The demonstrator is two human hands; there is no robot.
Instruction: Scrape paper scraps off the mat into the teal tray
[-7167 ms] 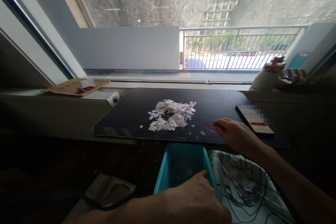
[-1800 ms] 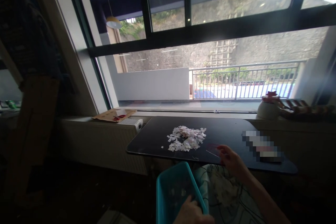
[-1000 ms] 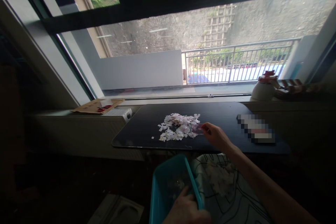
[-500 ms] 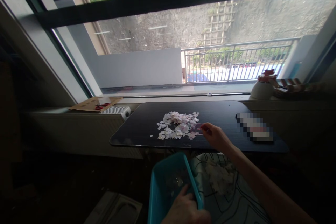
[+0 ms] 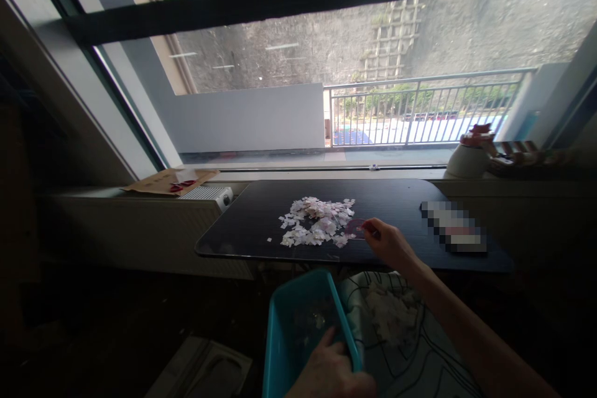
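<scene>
The right hand (image 5: 380, 237) pinches a thin, see-through pinkish sheet (image 5: 355, 228) between its fingertips, just above the worktop (image 5: 249, 227) near its front edge. Well apart from it, the left hand (image 5: 329, 368) is clamped over the side wall of a smooth turquoise plastic bin (image 5: 276, 329), fingers inside, below the front edge. Beside the sheet, near the middle of the dark, wood-grained worktop, lies a loose heap of small, flat, angular whitish pieces (image 5: 319, 233). A flat, dark-edged oblong (image 5: 454, 231), its face pixelated, lies toward the rounded right front corner.
</scene>
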